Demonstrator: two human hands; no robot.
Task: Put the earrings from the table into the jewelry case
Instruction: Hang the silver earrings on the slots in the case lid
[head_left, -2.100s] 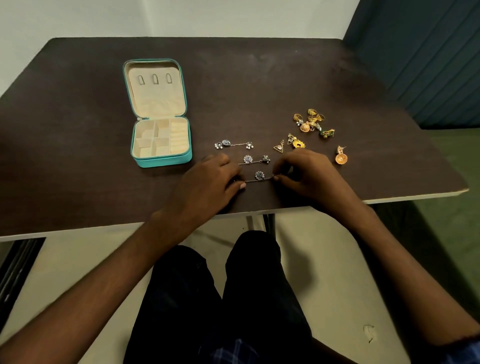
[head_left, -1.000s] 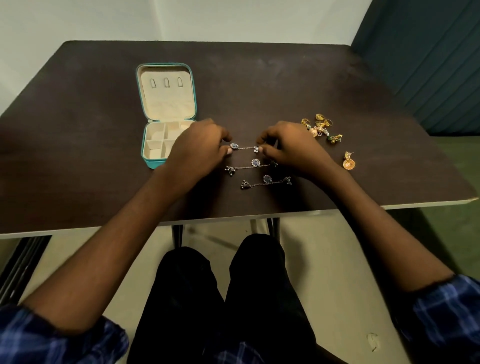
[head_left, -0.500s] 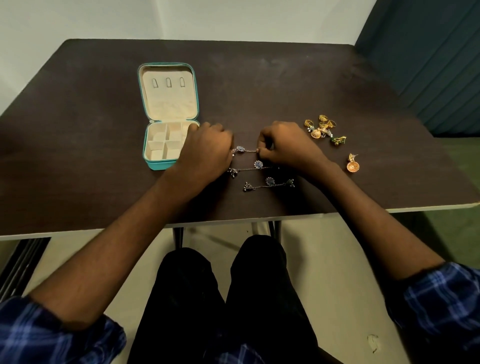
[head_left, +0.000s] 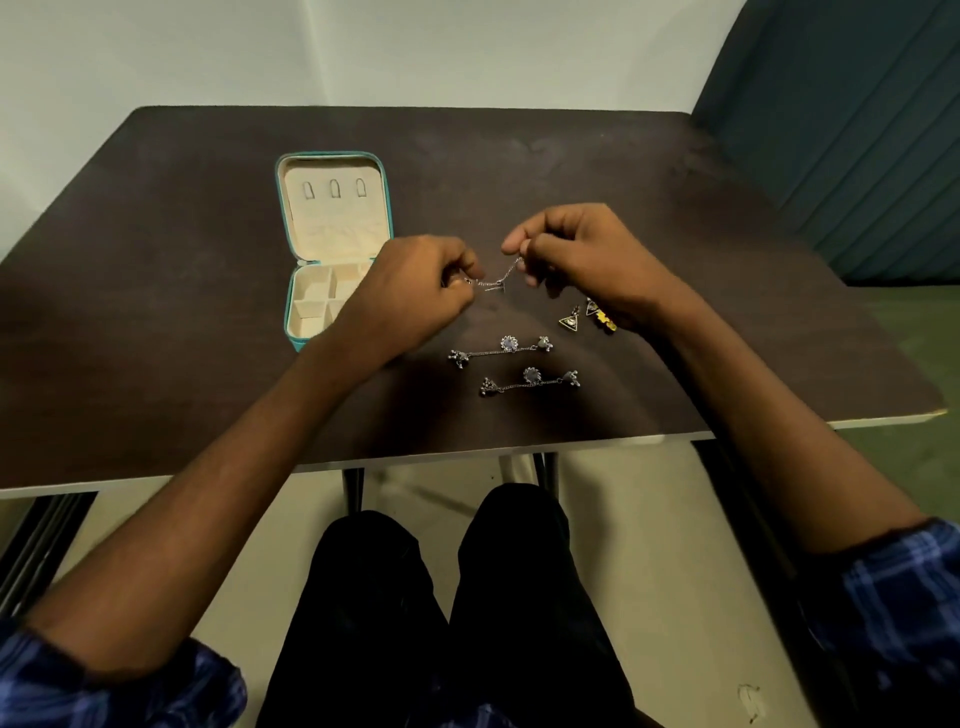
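Above the surface (head_left: 156, 291), just right of the open jewelry case (head_left: 332, 218), you now lift the far silver chain earring (head_left: 498, 278), left hand (head_left: 410, 291) and right hand (head_left: 587, 254) each pinching an end; casing comes next.

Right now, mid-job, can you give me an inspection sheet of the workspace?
Surface: dark brown table.
Job's things: teal jewelry case open, compartments look empty; silver chain earring lifted; two chain earrings lying flat.
Clutter: triangular earring, yellow earring partly hidden.
Grippers: left hand and right hand pinch the lifted chain's ends.
Cables: nothing seen.
Surroundings: pale wall, teal panel.
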